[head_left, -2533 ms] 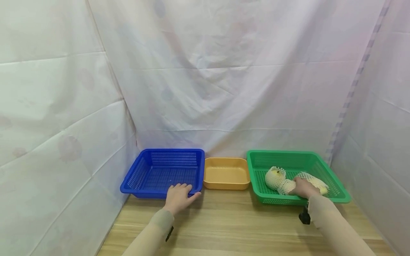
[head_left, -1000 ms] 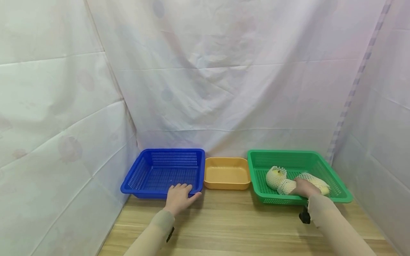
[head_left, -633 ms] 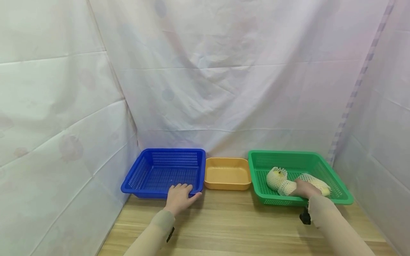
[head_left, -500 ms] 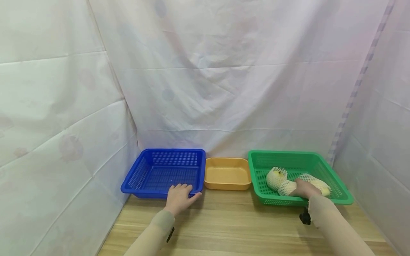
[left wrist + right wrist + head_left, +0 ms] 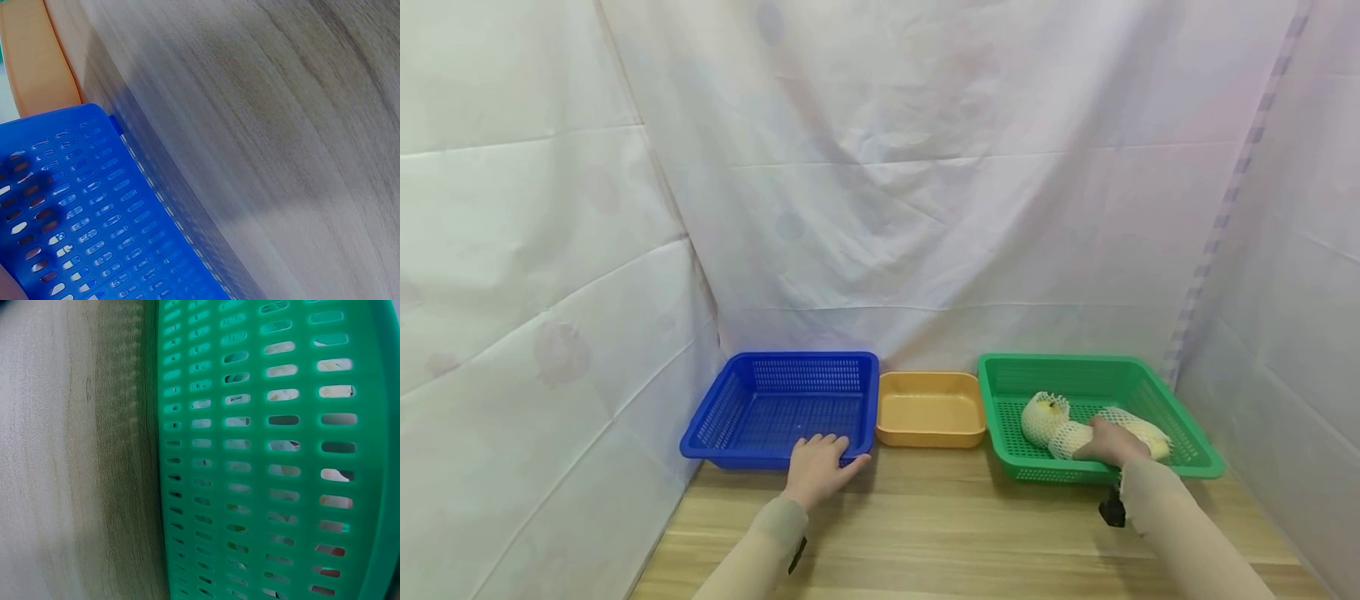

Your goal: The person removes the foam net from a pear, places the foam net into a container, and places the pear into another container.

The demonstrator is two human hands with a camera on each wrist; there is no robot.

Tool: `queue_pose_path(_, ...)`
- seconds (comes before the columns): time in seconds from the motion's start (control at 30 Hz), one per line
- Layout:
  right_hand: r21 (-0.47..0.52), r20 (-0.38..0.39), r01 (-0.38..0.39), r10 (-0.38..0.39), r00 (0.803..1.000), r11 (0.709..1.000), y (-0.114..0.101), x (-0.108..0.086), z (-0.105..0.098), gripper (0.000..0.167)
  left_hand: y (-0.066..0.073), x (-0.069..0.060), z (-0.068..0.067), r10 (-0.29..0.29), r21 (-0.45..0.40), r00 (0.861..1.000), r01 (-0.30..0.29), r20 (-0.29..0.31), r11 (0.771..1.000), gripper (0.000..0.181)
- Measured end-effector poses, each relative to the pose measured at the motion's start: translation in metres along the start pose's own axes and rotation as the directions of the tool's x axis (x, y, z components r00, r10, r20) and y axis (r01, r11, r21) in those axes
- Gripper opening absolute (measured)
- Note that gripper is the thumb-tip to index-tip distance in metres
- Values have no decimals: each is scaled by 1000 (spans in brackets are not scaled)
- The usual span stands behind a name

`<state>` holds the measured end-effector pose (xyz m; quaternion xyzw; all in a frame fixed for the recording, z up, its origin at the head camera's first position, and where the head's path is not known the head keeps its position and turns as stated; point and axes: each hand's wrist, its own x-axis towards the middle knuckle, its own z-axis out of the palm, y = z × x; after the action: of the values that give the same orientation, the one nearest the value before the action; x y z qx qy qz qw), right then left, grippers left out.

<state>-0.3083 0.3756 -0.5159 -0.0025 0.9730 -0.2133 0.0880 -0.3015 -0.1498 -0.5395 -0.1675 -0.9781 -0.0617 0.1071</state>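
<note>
My left hand (image 5: 817,469) rests on the front rim of the blue basket (image 5: 778,457), near its right corner, fingers relaxed. In the left wrist view the basket's slotted wall (image 5: 119,212) fills the lower left. My right hand (image 5: 1112,442) reaches over the front rim of the green basket (image 5: 1052,472) and lies on foam-netted pale produce; its fingertips are hidden, so I cannot tell whether it grips any. A round netted fruit (image 5: 1042,419) sits left of it, a netted piece (image 5: 1070,439) touches the hand, and another (image 5: 1153,439) lies to its right.
An orange tray (image 5: 930,437) stands between the two baskets. Pale cloth walls (image 5: 925,233) rise behind and at both sides. The wooden table (image 5: 940,525) extends in front of the baskets. Black wrist devices (image 5: 1112,508) sit below the wrists.
</note>
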Motion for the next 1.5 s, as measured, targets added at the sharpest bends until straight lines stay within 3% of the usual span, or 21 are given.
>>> queue_pose_path(0.47,4,-37,-4,4,999,1000,-1,-2,-2,89,0,0,0,4,-1,1000,-4,-13,1000,90)
queue_pose_path(0.7,9,-47,3,-2,999,1000,1,-3,-2,86,0,-1,-1,11,-5,1000,-11,-28,1000,74)
queue_pose_path(0.9,8,-62,2,-2,998,1000,3,-3,-2,87,-1,-1,2,6,3,1000,-6,-24,1000,83)
queue_pose_path(1.07,10,-66,3,-2,998,1000,1,-6,-5,88,-1,0,3,4,-6,999,-4,-34,1000,70)
queue_pose_path(1.5,28,-84,3,-1,996,1000,-2,-11,-12,83,-1,0,1,16,2,999,-16,-35,1000,88)
